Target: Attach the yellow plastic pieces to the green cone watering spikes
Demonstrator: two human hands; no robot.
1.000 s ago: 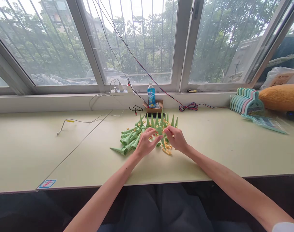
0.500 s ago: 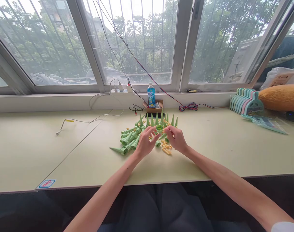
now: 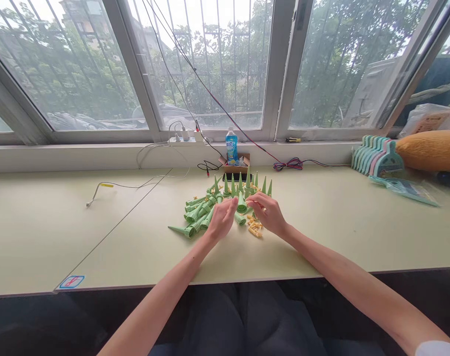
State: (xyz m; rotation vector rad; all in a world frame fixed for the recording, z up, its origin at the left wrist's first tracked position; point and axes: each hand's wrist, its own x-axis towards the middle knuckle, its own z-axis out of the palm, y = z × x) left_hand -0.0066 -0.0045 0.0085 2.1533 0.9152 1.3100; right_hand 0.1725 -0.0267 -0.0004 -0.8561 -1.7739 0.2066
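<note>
Over the middle of the pale table (image 3: 321, 237), your left hand (image 3: 222, 220) and right hand (image 3: 269, 213) both close their fingertips on one green cone (image 3: 241, 203). Half a second ago its open mouth faced you. Now its tip points up, matching the upright cones (image 3: 264, 185) just behind. Yellow pieces (image 3: 255, 228) lie beside your right hand.

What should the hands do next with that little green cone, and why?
Probably set the green cone down beside the standing cones. The left hand and right hand pinch it tip up, just in front of that row, while the lying cones sit off to the left.
</note>
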